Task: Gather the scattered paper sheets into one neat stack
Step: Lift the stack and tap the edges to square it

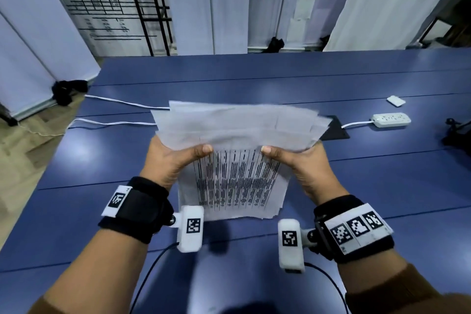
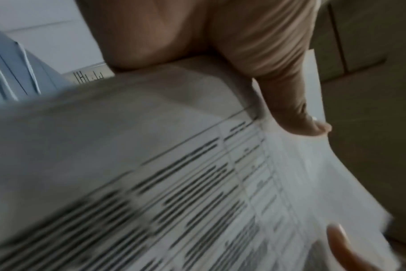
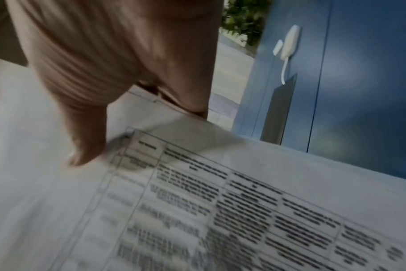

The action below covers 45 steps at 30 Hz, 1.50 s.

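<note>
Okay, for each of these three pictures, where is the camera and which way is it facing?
Head: worn high, facing forward and down at the paper sheets over the blue table; both forearms show.
Left wrist: along the left hand onto the sheets.
Right wrist: along the right hand; shares the power strip with the head view.

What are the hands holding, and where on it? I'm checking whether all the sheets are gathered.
Both hold the paper stack above the table: the left hand grips its left edge, the right hand its right edge, thumbs on top.
</note>
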Each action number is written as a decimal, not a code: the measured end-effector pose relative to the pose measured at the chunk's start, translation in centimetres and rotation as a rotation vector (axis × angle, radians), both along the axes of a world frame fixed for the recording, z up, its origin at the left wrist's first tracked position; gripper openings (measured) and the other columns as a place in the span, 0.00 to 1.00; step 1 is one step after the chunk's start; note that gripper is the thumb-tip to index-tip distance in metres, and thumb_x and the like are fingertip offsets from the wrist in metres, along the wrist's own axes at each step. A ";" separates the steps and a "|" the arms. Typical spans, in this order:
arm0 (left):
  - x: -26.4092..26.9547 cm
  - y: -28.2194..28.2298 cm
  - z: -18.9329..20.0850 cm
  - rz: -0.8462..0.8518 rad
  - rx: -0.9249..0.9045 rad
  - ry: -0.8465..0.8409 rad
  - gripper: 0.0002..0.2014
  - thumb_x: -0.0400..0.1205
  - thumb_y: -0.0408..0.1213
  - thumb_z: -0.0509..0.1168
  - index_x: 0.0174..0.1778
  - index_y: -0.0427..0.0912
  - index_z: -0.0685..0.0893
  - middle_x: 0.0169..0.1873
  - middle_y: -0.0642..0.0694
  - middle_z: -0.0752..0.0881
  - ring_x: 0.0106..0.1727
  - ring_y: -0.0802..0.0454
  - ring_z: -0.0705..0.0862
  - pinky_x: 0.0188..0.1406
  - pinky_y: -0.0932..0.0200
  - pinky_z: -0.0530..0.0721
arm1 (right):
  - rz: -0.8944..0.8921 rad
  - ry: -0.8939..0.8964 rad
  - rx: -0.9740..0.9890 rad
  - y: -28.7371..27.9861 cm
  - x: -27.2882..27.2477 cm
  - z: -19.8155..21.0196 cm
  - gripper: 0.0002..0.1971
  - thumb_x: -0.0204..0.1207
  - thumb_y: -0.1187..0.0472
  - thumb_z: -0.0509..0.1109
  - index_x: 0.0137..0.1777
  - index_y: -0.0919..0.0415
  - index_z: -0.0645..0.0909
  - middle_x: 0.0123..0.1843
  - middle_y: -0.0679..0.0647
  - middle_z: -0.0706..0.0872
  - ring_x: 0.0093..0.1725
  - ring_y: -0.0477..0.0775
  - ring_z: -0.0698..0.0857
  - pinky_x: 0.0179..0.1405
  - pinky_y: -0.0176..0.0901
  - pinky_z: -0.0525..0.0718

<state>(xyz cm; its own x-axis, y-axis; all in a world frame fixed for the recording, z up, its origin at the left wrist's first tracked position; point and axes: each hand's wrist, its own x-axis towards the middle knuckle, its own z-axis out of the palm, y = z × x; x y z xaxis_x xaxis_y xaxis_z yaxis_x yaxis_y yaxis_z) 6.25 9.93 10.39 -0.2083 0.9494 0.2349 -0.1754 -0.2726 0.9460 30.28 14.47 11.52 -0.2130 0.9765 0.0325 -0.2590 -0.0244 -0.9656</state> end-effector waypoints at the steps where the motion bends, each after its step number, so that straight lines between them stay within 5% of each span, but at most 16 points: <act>1: 0.0 0.0 -0.5 0.003 -0.030 0.005 0.31 0.51 0.49 0.86 0.50 0.48 0.90 0.50 0.49 0.92 0.54 0.52 0.89 0.53 0.61 0.85 | -0.018 -0.016 0.006 -0.1 -0.1 -0.3 0.27 0.65 0.79 0.77 0.66 0.74 0.78 0.54 0.59 0.91 0.53 0.55 0.91 0.45 0.39 0.88; 4: 0.4 -0.2 -1.8 0.004 -0.051 0.012 0.32 0.52 0.48 0.86 0.52 0.46 0.89 0.52 0.45 0.91 0.57 0.48 0.89 0.57 0.56 0.85 | -0.181 -0.113 0.213 -0.8 -0.3 -1.1 0.45 0.67 0.76 0.79 0.79 0.50 0.60 0.69 0.50 0.79 0.68 0.48 0.82 0.63 0.40 0.83; 8: 0.6 -0.3 -1.8 -0.003 -0.040 -0.024 0.30 0.53 0.44 0.86 0.52 0.45 0.90 0.52 0.44 0.91 0.56 0.48 0.89 0.53 0.59 0.85 | -0.296 -0.248 0.537 -1.4 -0.6 -1.2 0.53 0.71 0.76 0.76 0.82 0.34 0.49 0.74 0.60 0.68 0.72 0.61 0.74 0.77 0.58 0.73; 13: 0.6 -0.6 -1.5 -0.009 -0.034 -0.008 0.29 0.52 0.45 0.86 0.50 0.47 0.91 0.51 0.45 0.91 0.54 0.49 0.89 0.52 0.59 0.85 | -0.295 -0.485 0.624 -1.8 -0.3 -0.2 0.28 0.73 0.67 0.77 0.73 0.53 0.77 0.64 0.55 0.67 0.70 0.48 0.74 0.77 0.46 0.71; 16: 0.6 -0.9 -1.4 -0.010 -0.031 0.010 0.28 0.52 0.47 0.86 0.50 0.49 0.92 0.50 0.46 0.92 0.54 0.49 0.89 0.53 0.59 0.85 | -0.344 -0.474 0.628 -2.2 -0.6 -0.1 0.26 0.69 0.71 0.79 0.67 0.58 0.79 0.62 0.55 0.67 0.67 0.35 0.72 0.74 0.35 0.70; 19: 0.5 -1.1 -1.3 -0.005 -0.024 0.031 0.29 0.54 0.47 0.85 0.51 0.50 0.91 0.52 0.46 0.91 0.57 0.48 0.89 0.56 0.57 0.84 | -0.319 -0.501 0.635 -2.4 -0.7 -0.1 0.29 0.69 0.68 0.80 0.70 0.50 0.77 0.65 0.54 0.66 0.69 0.46 0.71 0.76 0.39 0.69; 23: 0.5 -1.1 -1.2 0.004 -0.021 0.012 0.33 0.55 0.46 0.85 0.56 0.40 0.88 0.54 0.41 0.90 0.58 0.45 0.88 0.57 0.56 0.84 | -0.311 -0.498 0.639 -2.5 -0.6 0.1 0.21 0.69 0.69 0.80 0.60 0.51 0.84 0.64 0.52 0.67 0.69 0.43 0.72 0.72 0.34 0.70; 26: 0.6 -1.2 -1.2 0.028 -0.012 0.015 0.37 0.55 0.47 0.85 0.59 0.34 0.85 0.53 0.42 0.91 0.57 0.45 0.89 0.57 0.56 0.84 | -0.329 -0.518 0.683 -2.8 -0.6 -0.3 0.27 0.67 0.70 0.81 0.65 0.51 0.81 0.66 0.54 0.67 0.70 0.53 0.73 0.73 0.36 0.69; 30: 0.5 -1.3 -1.1 0.033 -0.012 0.007 0.43 0.54 0.48 0.85 0.61 0.26 0.82 0.52 0.41 0.91 0.55 0.45 0.89 0.54 0.58 0.85 | -0.298 -0.530 0.640 -3.1 -0.3 -0.7 0.26 0.67 0.68 0.82 0.64 0.50 0.83 0.66 0.53 0.68 0.71 0.46 0.72 0.73 0.32 0.68; 37: 0.2 -1.5 -1.3 0.056 -0.030 0.001 0.46 0.49 0.51 0.87 0.58 0.26 0.82 0.46 0.45 0.92 0.49 0.49 0.90 0.51 0.59 0.86 | -0.267 -0.472 0.661 -3.4 0.1 -0.2 0.20 0.69 0.65 0.81 0.60 0.52 0.83 0.63 0.55 0.70 0.66 0.52 0.76 0.72 0.51 0.77; 39: 0.3 -1.6 -1.4 0.048 -0.031 0.001 0.46 0.50 0.50 0.86 0.59 0.26 0.82 0.48 0.44 0.92 0.51 0.48 0.90 0.52 0.59 0.85 | -0.265 -0.462 0.644 -3.4 0.2 -0.1 0.23 0.68 0.64 0.82 0.63 0.51 0.82 0.63 0.56 0.71 0.66 0.53 0.76 0.72 0.52 0.77; 42: 0.2 -1.7 -1.3 0.057 -0.039 -0.003 0.44 0.49 0.50 0.87 0.57 0.28 0.82 0.46 0.46 0.92 0.49 0.50 0.90 0.50 0.60 0.86 | -0.265 -0.395 0.554 -3.4 0.5 -0.4 0.44 0.63 0.61 0.85 0.78 0.46 0.66 0.65 0.57 0.74 0.68 0.50 0.76 0.71 0.42 0.75; 45: -0.1 -1.8 -1.6 0.039 -0.065 -0.010 0.35 0.49 0.51 0.86 0.50 0.40 0.88 0.44 0.49 0.93 0.48 0.54 0.90 0.49 0.63 0.85 | -0.175 -0.199 0.216 -3.2 1.0 -1.5 0.52 0.56 0.64 0.86 0.80 0.54 0.62 0.61 0.57 0.81 0.59 0.41 0.84 0.56 0.31 0.83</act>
